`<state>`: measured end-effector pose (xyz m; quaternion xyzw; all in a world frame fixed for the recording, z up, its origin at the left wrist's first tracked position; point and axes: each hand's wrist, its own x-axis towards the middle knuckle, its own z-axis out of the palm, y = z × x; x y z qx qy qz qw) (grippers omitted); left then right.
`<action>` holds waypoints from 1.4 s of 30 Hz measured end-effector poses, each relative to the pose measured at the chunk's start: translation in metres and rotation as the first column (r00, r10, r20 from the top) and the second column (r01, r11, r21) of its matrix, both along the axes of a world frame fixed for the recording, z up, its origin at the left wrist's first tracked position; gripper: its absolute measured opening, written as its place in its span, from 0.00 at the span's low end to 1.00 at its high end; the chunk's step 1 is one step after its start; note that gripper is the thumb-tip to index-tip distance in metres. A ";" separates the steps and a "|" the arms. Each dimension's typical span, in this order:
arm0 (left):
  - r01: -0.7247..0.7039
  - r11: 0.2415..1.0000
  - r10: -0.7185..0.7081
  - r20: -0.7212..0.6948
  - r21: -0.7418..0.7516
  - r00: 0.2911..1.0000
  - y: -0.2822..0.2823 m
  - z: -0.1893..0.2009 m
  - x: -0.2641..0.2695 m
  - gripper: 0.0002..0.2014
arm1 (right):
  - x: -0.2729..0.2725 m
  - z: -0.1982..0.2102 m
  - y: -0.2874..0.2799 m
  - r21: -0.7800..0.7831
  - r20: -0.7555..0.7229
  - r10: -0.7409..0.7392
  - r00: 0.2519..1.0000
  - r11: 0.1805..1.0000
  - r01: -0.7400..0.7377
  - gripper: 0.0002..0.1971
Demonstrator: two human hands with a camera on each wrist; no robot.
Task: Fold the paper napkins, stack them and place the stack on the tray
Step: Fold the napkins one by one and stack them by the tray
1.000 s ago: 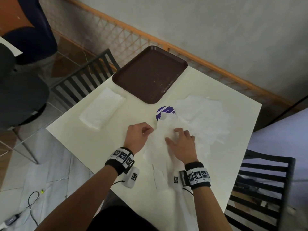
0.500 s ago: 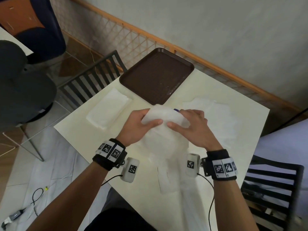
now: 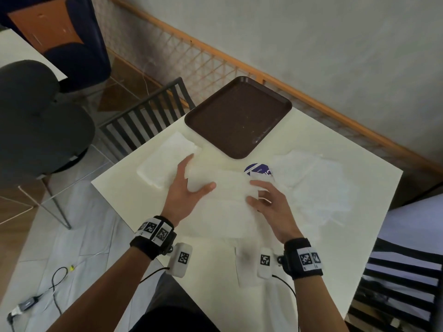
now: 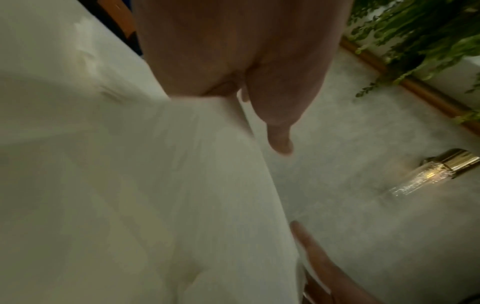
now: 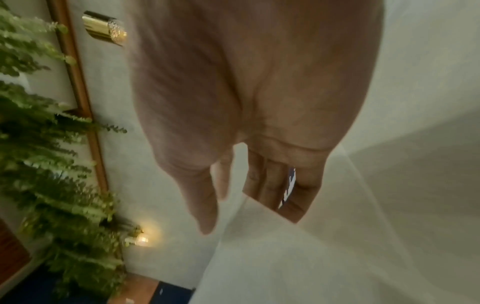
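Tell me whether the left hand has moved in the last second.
Yes. The left hand has shifted to the left and away from the person. A second ago it lay clear of the folded white stack; now its fingers lie right beside that stack's right edge.

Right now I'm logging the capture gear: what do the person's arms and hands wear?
Bare forearms, no sleeves or gloves on the left hand or right hand. Each wrist has a black band with white square-code tags, a small white camera pod bearing a black code tag, and a thin black cable trailing off.
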<state>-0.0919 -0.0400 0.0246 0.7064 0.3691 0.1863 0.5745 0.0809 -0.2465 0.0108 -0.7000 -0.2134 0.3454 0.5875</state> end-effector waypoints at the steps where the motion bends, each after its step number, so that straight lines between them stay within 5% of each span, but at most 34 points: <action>1: 0.054 0.998 -0.053 -0.030 0.038 0.998 0.000 -0.004 -0.002 0.45 | 0.000 -0.004 0.002 -0.035 0.051 -0.009 0.999 0.999 0.010 0.20; 9: 0.322 0.946 -0.314 -0.147 0.032 0.938 0.005 -0.007 -0.017 0.27 | -0.002 0.001 0.018 -0.020 0.125 -0.068 0.990 0.997 0.071 0.15; 12: 0.252 0.963 -0.230 -0.208 0.091 0.951 0.016 -0.009 -0.017 0.16 | 0.000 0.006 0.024 -0.043 0.134 -0.017 0.991 0.999 0.022 0.18; 15: 0.207 0.966 -0.170 -0.221 0.153 0.960 0.032 -0.007 -0.017 0.11 | -0.001 0.015 0.038 -0.236 0.293 0.185 0.938 0.965 -0.117 0.27; 20: 0.216 0.924 -0.129 -0.275 0.314 0.953 0.062 0.013 -0.023 0.06 | 0.009 0.024 0.068 -0.345 0.456 0.268 0.849 0.932 -0.109 0.14; 27: 0.023 0.953 0.012 -0.114 0.302 0.993 0.110 0.031 -0.040 0.08 | 0.030 0.056 0.145 -0.159 0.430 0.154 0.890 0.983 -0.093 0.06; 35: -0.193 0.938 0.283 -0.314 0.289 0.906 0.168 -0.026 -0.052 0.08 | 0.032 0.009 0.297 -0.325 0.481 0.309 0.820 0.932 -0.161 0.11; 42: -0.109 0.965 0.208 -0.438 0.240 0.874 0.182 -0.060 -0.046 0.16 | 0.022 -0.044 0.356 -0.583 0.559 0.494 0.666 0.805 -0.108 0.08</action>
